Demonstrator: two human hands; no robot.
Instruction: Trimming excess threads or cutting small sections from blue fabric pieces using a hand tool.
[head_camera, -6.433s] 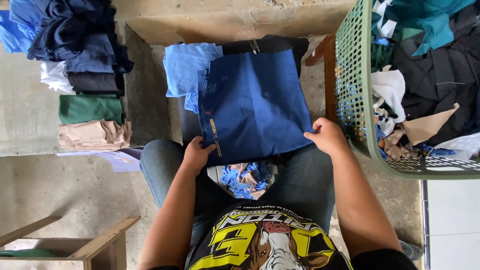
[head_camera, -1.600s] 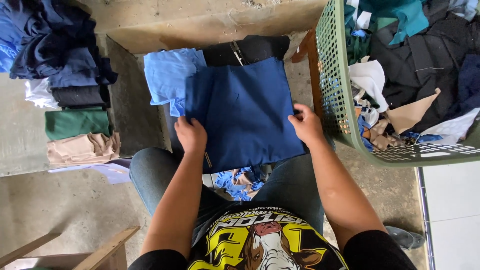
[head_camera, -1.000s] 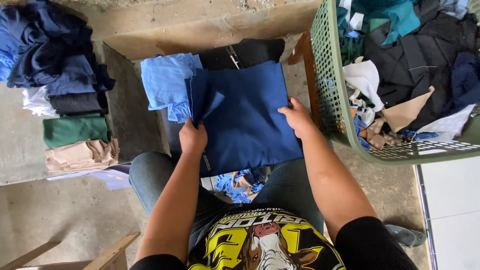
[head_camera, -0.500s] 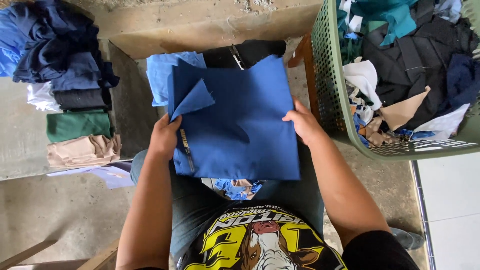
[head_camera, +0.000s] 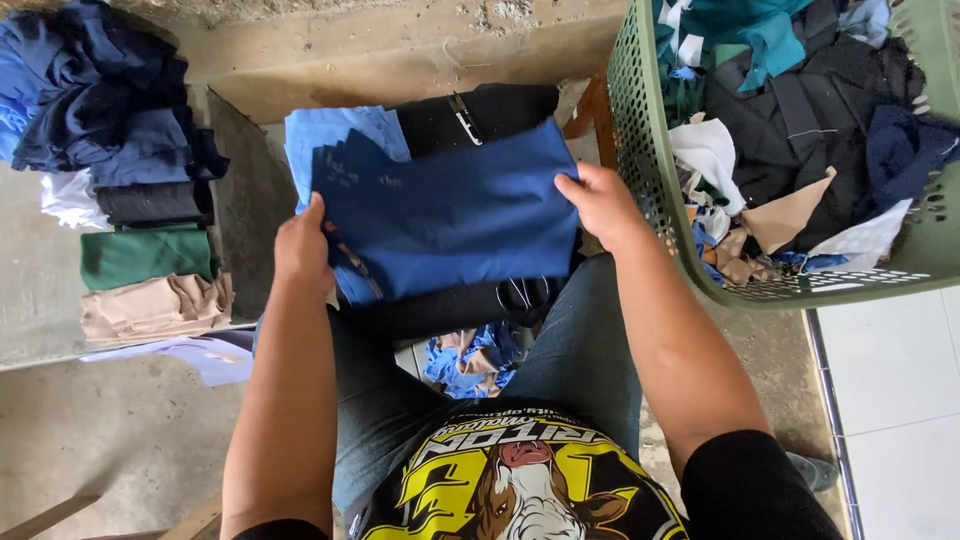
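- Folded royal-blue garment (head_camera: 450, 215) lying across the lap, on top of a dark garment (head_camera: 450, 305) whose edge shows beneath, over jeans-clad knees (head_camera: 590, 350).
- Looks already reduced to a compact rectangle: flat, smooth, edges roughly square, a seam or zip strip running along the left edge, faint pale marks near the upper left corner.
- Left hand (head_camera: 303, 250) clasped on the left edge, fingers curled over the fold, thumb side hidden underneath.
- Right hand (head_camera: 600, 205) gripping the right edge, fingers laid on top of the cloth, pressing it flat.
- Judged progress: this piece close to finished, one more fold or a lift off the lap likely the only thing left for it.
- Behind the blue piece, a lighter blue cloth (head_camera: 340, 135) and a black garment (head_camera: 480, 105) with a clip or tag, both resting against the concrete ledge (head_camera: 400, 60).
- Between the knees, a crumpled blue-and-tan scrap bundle (head_camera: 470, 360) on the floor.
- Far left, a stack of folded clothes (head_camera: 140, 260) in tan, green, black and white, with a looser heap of navy and blue garments (head_camera: 95, 100) on top, a sign of a good share of sorting done.
- On the right, a green plastic laundry basket (head_camera: 650, 170) just beside the right hand, full of unfolded teal, black, white and beige items, so plenty left by the look of it.
- White tiled floor (head_camera: 890, 400) at lower right.
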